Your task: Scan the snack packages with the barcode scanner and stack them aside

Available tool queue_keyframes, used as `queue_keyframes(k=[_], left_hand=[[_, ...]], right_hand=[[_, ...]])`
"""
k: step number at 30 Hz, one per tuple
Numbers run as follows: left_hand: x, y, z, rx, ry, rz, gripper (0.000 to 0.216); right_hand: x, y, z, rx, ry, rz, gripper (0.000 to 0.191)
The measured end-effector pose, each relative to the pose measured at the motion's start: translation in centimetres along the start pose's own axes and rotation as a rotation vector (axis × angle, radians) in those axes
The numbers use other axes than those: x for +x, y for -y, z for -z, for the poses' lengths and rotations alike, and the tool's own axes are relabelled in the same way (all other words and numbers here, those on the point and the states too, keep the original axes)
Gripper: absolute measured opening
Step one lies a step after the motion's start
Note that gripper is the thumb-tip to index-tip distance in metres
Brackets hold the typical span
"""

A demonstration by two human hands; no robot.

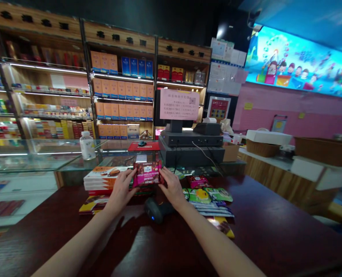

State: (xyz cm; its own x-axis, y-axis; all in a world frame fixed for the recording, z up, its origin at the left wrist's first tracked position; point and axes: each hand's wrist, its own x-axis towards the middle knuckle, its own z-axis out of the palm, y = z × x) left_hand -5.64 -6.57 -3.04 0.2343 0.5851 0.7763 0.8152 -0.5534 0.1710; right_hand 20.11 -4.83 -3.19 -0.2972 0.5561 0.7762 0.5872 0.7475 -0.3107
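We hold the pink chocolate bar [147,174] raised beside the barcode scanner [156,209], left hand [121,188] and right hand [172,187] gripping its ends. Snack packets [207,196] lie waiting on the counter [274,223].

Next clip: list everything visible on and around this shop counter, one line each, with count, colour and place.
chocolate packet: one, magenta, held above the counter
flat boxes: one stack, count unclear, white, orange and red, left of the packet
barcode scanner: one, black, on the counter below the hands
snack packets: several, green, red and yellow, right of the scanner
till: one, black, behind the packets
notice: one, pink, on the till's screen back
bottle: one, white, on the glass case
counter: one, dark red-brown
shelf boxes: many, orange, back wall
left hand: grips the packet's left edge
right hand: grips its right edge
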Motion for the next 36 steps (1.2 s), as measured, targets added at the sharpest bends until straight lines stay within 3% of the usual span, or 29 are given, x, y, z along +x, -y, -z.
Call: queue_keyframes(k=[3,10,21,28,33,36], left_hand=[[-0.1,-0.2,0.4,0.038,-0.001,-0.010,0.067],[-0.3,-0.2,0.6,0.049,0.033,0.008,0.059],[0.4,-0.6,0.7,-0.080,0.031,0.184,0.027],[1.3,-2.6,1.1,0.017,0.023,0.325,0.042],[1.7,-2.6,0.7,0.054,-0.020,0.381,0.039],[2.0,-2.2,0.0,-0.067,-0.070,0.411,0.037]], right_hand=[[0.0,-0.2,0.0,0.012,0.009,0.049,0.067],[0.5,-0.7,0.1,0.102,-0.007,0.058,0.049],[1.4,0.0,0.3,0.292,-0.026,-0.146,0.010],[2.4,0.3,0.1,0.417,-0.147,-0.301,0.018],[2.7,0.7,-0.7,0.787,-0.057,-0.469,0.025],[2.7,1.1,-1.0,0.923,-0.089,-0.573,0.028]])
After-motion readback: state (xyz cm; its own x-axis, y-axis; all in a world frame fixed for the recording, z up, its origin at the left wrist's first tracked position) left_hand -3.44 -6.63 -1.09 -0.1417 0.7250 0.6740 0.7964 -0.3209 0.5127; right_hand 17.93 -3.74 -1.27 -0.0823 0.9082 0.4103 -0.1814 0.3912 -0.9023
